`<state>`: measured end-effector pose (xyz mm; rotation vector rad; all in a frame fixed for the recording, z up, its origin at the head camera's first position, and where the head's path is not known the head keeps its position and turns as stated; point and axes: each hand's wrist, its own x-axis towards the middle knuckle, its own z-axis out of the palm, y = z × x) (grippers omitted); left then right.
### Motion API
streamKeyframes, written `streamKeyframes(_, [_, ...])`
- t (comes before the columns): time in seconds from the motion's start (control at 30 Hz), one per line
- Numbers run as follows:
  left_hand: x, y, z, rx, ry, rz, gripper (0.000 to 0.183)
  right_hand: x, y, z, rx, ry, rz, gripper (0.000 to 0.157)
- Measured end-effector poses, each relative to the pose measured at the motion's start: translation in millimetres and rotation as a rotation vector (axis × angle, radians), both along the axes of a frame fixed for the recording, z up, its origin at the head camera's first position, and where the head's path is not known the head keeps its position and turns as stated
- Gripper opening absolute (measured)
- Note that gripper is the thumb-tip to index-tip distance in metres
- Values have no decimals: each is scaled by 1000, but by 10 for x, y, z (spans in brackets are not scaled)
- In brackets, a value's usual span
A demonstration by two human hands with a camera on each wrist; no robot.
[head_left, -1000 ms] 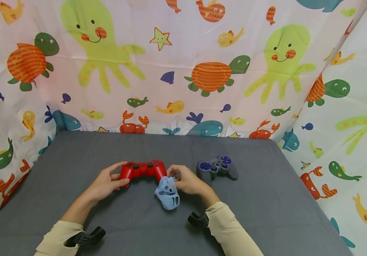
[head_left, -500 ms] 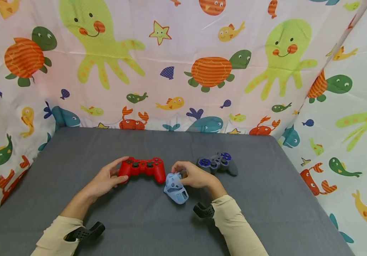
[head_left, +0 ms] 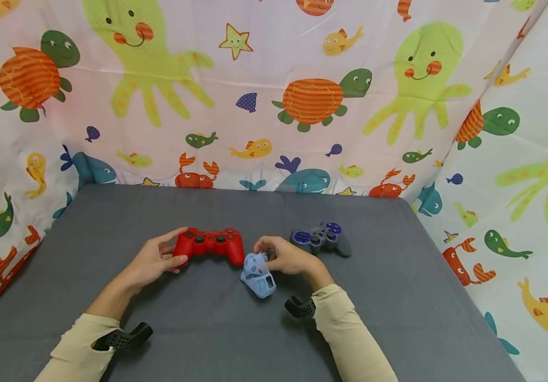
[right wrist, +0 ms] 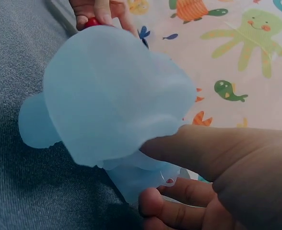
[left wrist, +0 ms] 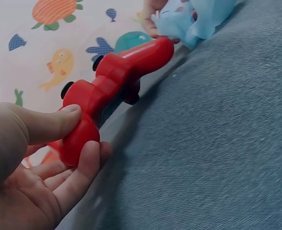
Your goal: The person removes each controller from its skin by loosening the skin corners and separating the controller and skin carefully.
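L hand grips the L end of a glossy red plastic twin-stick game controller, just L of frame centre; R hand pinches a pale-blue, soft, prob. silicone cover w/ cut-out holes, centre of frame, just beside the controller's R end. Touching or not: can't tell. Hands are apart.

Prob. early on: both pieces in grip, but cover's on neither controller, so any fitting looks undone.

Dark-grey controller w/ blue buttons, R of centre, beyond R hand. Grey cloth-covered table fills the lower frame; white curtain w/ sea-animal prints behind, up top.

Head cam shows the cover's holes; R wrist cam mostly its smooth broad side, w/ thumb on it. L wrist cam adds the L thumb on top of the grip, fingers under; no dark-grey controller there.
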<state>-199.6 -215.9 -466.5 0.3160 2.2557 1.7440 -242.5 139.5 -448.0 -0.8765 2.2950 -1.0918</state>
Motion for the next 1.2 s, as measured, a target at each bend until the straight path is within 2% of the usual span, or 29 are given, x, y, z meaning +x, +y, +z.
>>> streamKeyframes(0.4, [2,-118,74,-17,21,-11,71,85,58,-66,2,-13,-1,27])
streamKeyframes(0.6, [-40,-259,137,-43,29,32,74,71,62,-72,-15,4,1,27])
streamKeyframes(0.9, [-7,-587,77,-71,38,94,75,14,-54,-54,-7,11,21,28])
streamKeyframes(1.2, [-64,-706,19,-60,42,97,75,-7,-38,-22,6,6,-3,26])
